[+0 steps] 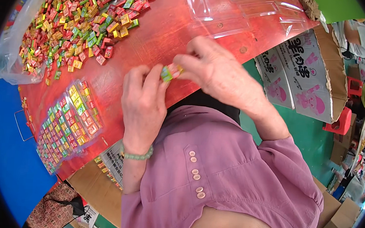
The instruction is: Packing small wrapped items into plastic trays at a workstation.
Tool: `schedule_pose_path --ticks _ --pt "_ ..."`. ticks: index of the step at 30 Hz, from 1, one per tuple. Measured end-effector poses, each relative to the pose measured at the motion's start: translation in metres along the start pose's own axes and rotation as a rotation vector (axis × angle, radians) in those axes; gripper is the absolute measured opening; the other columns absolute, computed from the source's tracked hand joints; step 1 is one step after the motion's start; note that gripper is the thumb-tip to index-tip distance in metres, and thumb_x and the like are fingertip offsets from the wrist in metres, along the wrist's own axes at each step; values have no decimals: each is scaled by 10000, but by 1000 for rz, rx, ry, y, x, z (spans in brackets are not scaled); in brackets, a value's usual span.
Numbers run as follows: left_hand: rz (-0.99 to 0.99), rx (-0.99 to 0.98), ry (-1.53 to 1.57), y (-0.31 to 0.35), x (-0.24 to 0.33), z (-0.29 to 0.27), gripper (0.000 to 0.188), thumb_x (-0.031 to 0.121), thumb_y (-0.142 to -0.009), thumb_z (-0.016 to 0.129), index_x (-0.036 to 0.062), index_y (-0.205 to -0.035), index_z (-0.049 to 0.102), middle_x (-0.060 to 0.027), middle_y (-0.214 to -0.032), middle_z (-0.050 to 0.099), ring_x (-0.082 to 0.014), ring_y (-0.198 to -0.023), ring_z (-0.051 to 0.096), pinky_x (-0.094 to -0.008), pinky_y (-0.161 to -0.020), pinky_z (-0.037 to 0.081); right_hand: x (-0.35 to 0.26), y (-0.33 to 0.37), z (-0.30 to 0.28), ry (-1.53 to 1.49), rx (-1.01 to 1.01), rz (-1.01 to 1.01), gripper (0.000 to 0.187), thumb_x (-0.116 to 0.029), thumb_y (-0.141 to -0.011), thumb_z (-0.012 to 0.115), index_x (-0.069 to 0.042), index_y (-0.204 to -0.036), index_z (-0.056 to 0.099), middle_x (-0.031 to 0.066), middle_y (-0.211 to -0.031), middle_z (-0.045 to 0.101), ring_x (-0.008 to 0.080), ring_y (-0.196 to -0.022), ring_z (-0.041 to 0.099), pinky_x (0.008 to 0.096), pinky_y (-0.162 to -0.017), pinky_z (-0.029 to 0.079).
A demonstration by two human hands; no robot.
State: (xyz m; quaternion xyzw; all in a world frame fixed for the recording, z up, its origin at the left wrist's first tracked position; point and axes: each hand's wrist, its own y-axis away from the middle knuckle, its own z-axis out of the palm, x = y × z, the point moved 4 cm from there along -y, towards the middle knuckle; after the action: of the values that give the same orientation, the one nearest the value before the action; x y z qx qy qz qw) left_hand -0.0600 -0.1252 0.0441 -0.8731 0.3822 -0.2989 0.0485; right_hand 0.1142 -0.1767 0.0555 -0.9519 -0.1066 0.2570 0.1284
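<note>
Red table [167, 37], green floor [303, 130], red stool [340, 122]; left hand [144, 100], right hand [220, 74]: grips pinched closed on small packs [166, 74].

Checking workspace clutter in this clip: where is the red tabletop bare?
Bare red tabletop lies between the pile of small pieces and the clear plastic trays, with a narrower strip between the filled tray and the left hand. Crowded: the pile and tray areas.

Over the red worktop [165, 33], our left hand [143, 100] and right hand [220, 74] hold small boxes [166, 74]; we see a heap [77, 33] at ten o'clock, packed rows [72, 124] near nine.
</note>
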Motion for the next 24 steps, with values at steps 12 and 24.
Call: schedule_pose_path --ticks 12,24 --pt "236 68 57 -99 43 64 181 82 -869 748 4 -1016 677 -139 -1005 580 -327 -956 600 -440 -830 525 89 0 -60 53 -120 417 329 -240 -914 756 -96 -1204 701 111 -1043 592 294 -863 636 399 -751 545" --pt "228 66 64 -93 45 68 366 115 -832 801 -35 -1136 662 -148 -1080 585 -324 -996 597 -426 -873 528 113 9 -59 201 51 186 368 -249 -914 755 -108 -1247 685 116 -1105 606 323 -929 662 418 -786 558"
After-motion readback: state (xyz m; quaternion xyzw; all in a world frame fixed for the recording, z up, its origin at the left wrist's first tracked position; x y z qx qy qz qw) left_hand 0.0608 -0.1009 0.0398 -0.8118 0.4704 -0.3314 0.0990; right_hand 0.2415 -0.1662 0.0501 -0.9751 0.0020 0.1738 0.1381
